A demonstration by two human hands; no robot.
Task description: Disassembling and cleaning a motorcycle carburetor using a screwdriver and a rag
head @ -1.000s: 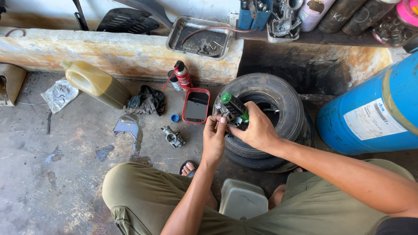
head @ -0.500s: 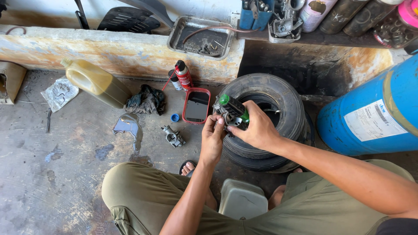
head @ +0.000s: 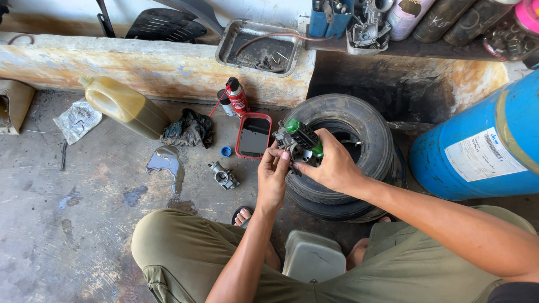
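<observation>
Both hands clamp a grey metal carburettor with green cap (head: 300, 143), unchanged from a second ago: right hand (head: 331, 165) cradling, left hand (head: 273, 177) at its near-left side, above stacked black tyres (head: 359, 129).

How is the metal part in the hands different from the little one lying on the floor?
The held metal part has a green cap and is gripped above the tyres by the left hand and right hand; the floor part is bare grey, looks smaller, and lies untouched on the concrete. Both look like small engine pieces.
</observation>
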